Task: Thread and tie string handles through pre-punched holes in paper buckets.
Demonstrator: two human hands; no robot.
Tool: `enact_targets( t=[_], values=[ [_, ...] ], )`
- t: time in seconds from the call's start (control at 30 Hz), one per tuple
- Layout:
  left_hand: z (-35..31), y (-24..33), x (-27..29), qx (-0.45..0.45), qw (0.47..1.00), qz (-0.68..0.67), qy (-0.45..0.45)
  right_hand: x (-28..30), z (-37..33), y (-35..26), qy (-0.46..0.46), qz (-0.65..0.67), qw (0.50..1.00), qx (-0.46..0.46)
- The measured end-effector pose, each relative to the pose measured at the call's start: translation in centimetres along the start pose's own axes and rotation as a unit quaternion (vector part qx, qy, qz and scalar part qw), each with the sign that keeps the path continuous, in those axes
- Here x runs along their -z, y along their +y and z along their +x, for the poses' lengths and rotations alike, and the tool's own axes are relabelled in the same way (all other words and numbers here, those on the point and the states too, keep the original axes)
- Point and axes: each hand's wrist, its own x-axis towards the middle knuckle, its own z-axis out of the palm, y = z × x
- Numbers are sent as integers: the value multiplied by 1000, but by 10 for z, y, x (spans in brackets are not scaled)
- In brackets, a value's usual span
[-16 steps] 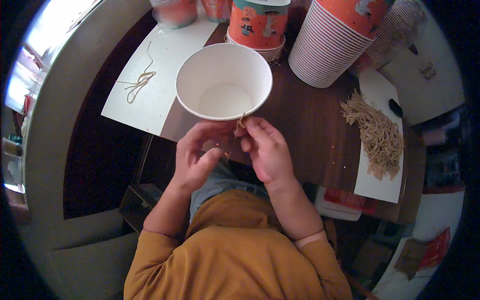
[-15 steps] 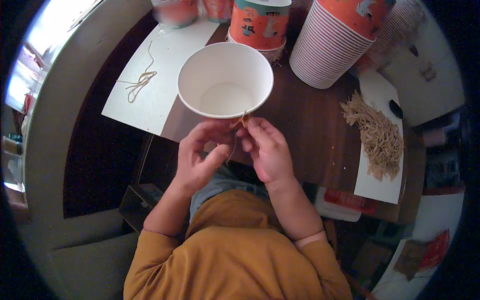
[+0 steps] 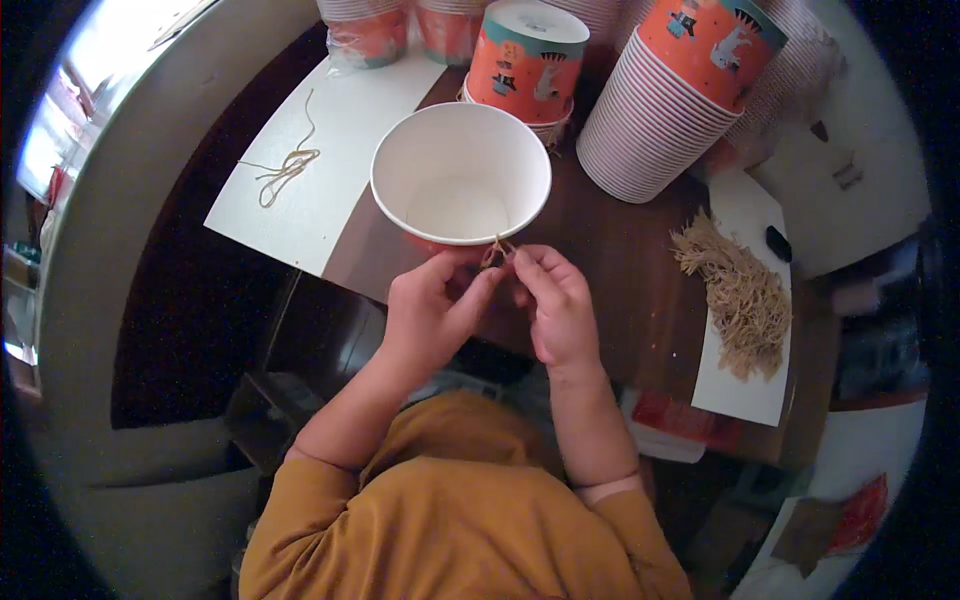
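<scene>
A large white-lined paper bucket [image 3: 460,165] stands on the table with its open mouth up. At its near rim a short piece of tan twine [image 3: 499,245] shows, looped or knotted between my fingertips. My left hand [image 3: 435,305] is closed, with thumb and forefinger pinching at the twine just below the rim. On the other side my right hand [image 3: 557,305] pinches the twine between thumb and forefinger. The fingers hide part of the twine and the near side of the bucket.
A tall tilted stack of paper buckets [image 3: 660,120] stands back right, beside an upside-down orange bucket [image 3: 525,70]. Plastic-wrapped buckets [image 3: 365,40] are at the back left. Loose twine [image 3: 288,175] lies on a white board [image 3: 350,110]; a twine bundle [image 3: 745,305] lies at the right.
My left thumb has come up to the twine and now pinches it near my right fingertips. The view has shifted slightly, so the bucket appears a little lower and further right.
</scene>
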Motion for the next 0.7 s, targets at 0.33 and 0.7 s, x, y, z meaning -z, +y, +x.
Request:
enact_targets(
  t=[0.33,0.7],
  values=[
    [-16,12,20,49,973,-186,-124,-4,-10,-17,32,-543,644,539],
    [-21,36,43,-4,977,-132,-168,-8,-11,-9,-48,-486,617,616]
  ],
)
